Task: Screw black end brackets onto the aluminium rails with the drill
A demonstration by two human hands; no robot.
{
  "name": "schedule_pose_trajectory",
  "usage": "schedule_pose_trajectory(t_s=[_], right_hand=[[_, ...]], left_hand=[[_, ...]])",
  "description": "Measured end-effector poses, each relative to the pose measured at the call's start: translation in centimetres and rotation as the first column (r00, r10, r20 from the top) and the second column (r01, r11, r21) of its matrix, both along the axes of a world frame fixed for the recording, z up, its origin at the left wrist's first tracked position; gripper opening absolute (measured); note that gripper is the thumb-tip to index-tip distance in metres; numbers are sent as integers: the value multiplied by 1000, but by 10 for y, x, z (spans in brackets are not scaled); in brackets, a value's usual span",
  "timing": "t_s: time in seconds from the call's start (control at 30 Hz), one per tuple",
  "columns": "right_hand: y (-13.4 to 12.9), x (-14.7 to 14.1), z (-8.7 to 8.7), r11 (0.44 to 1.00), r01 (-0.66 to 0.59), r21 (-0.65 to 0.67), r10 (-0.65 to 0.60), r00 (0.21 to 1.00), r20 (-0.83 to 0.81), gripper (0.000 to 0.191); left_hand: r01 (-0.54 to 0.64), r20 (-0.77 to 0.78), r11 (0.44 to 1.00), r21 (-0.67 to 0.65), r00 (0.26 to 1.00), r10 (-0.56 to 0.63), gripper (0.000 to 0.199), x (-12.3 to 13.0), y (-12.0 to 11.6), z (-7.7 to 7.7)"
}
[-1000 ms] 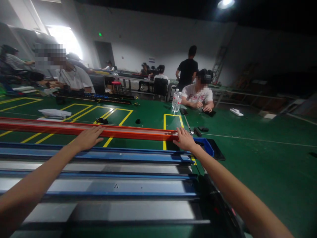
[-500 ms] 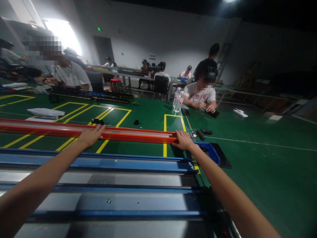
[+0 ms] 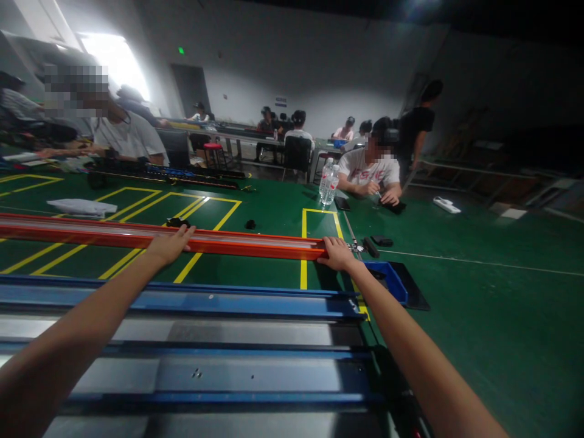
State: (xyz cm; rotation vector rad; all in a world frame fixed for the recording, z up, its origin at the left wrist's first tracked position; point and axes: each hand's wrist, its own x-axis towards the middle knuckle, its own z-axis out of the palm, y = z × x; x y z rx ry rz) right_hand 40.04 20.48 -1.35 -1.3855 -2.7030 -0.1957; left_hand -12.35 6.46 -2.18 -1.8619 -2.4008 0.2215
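A long orange metal channel (image 3: 255, 243) with a pale inner strip stretches from the left edge of the view to about its middle. My left hand (image 3: 170, 244) is closed over the channel partway along, fingers across its top. At the channel's right end my right hand (image 3: 337, 254) grips it, with the fingertips over the rim. Its thumb side is partly hidden. Nearer to me, below both forearms, lie several parallel blue-edged metal channels (image 3: 274, 303).
A blue bin (image 3: 396, 281) stands just right of my right hand on a black mat (image 3: 416, 295). Water bottles (image 3: 329, 182) stand in front of a seated person (image 3: 369, 167) across the green table (image 3: 493, 286). Black parts (image 3: 370, 247) and a white bag (image 3: 82, 207) lie around.
My hands and the orange channel have hardly moved. In the background, a standing person in black has moved to the right.
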Motion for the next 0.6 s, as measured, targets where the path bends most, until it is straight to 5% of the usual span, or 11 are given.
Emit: schedule_pose_trajectory(t_s=[0.6], right_hand=[[4,-3,3,999,4,32,-4,1000,16,39]], left_hand=[[-44,63,997,59,997,40,59,1,3,-6]])
